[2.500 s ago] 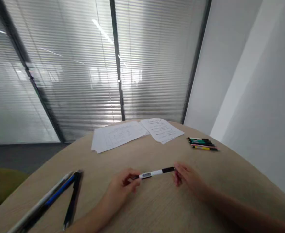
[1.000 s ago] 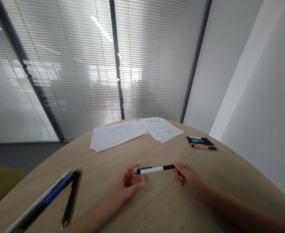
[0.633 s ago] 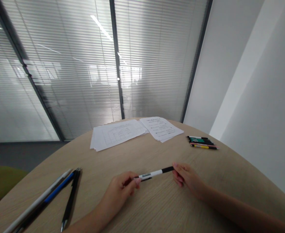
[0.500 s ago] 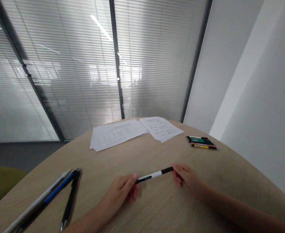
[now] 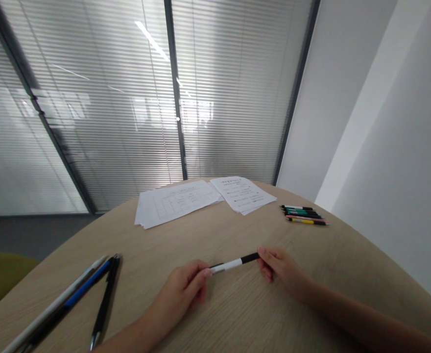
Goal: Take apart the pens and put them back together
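Observation:
A white pen with black ends (image 5: 233, 264) is held level just above the round wooden table (image 5: 237, 314), one end in each hand. My left hand (image 5: 184, 290) pinches its left end with closed fingers. My right hand (image 5: 279, 269) grips the black right end, its fingers curled. Both forearms rest low over the table near its front edge.
Three long pens (image 5: 72, 301), white, blue and black, lie at the front left. A row of several coloured pens (image 5: 303, 214) lies at the right. Two stacks of printed paper (image 5: 179, 201) (image 5: 243, 194) sit at the far edge, before a glass wall with blinds.
The pen has been turned between my fingers and has sunk slightly lower; my left fingers shifted from loosely apart to closed on its end. The right hand has kept its grip.

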{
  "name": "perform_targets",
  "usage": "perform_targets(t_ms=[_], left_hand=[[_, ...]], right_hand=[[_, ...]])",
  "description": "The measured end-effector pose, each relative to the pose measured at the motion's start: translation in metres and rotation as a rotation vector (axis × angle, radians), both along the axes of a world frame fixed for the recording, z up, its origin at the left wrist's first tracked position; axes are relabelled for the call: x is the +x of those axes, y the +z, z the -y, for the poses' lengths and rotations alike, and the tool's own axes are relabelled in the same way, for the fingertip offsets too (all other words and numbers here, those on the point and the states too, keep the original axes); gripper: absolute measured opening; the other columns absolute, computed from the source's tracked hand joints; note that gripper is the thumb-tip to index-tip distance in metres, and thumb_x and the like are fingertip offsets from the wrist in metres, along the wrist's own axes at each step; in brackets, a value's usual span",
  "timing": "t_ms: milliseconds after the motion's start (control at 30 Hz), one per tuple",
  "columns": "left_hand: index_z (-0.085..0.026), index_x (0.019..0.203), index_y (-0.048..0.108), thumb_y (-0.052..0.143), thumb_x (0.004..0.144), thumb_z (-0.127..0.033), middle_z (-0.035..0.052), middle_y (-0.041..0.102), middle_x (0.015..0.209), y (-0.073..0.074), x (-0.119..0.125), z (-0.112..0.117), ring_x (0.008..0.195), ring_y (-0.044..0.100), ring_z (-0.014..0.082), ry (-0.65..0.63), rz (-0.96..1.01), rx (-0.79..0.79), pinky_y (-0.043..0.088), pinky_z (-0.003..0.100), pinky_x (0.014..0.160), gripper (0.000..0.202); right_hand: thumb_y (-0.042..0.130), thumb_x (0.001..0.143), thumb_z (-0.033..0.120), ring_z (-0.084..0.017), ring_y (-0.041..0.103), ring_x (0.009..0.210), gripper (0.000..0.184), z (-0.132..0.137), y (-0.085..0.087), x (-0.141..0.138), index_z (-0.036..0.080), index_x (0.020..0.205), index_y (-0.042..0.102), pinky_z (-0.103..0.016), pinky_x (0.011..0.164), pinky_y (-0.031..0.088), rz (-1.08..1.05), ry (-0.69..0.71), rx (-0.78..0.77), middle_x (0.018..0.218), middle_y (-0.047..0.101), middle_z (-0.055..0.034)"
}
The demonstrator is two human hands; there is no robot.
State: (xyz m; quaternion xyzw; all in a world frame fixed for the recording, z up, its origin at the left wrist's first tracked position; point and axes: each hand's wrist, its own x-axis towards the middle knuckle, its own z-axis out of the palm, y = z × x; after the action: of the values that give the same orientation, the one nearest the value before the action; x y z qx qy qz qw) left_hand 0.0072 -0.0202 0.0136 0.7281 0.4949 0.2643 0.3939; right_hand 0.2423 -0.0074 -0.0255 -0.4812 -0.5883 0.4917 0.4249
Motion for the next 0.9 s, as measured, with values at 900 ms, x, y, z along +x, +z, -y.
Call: perform_targets(t_ms=[900], left_hand=[[-0.019, 0.087, 0.051, 0.056, 0.060, -0.030, -0.0055, 0.051, 0.062, -0.010, 0.002, -0.013, 0.053, 0.047, 0.0114, 0.134, 0.261, 0.037, 0.038, 0.021, 0.049, 0.029]], right_hand=[[0.041, 0.067, 0.064, -0.006, 0.032, 0.033, 0.050, 0.001, 0.007, -0.004, 0.018, 0.050, 0.045, -0.020, 0.037, 0.026, -0.062, -0.018, -0.049, 0.034, 0.037, 0.0066]])
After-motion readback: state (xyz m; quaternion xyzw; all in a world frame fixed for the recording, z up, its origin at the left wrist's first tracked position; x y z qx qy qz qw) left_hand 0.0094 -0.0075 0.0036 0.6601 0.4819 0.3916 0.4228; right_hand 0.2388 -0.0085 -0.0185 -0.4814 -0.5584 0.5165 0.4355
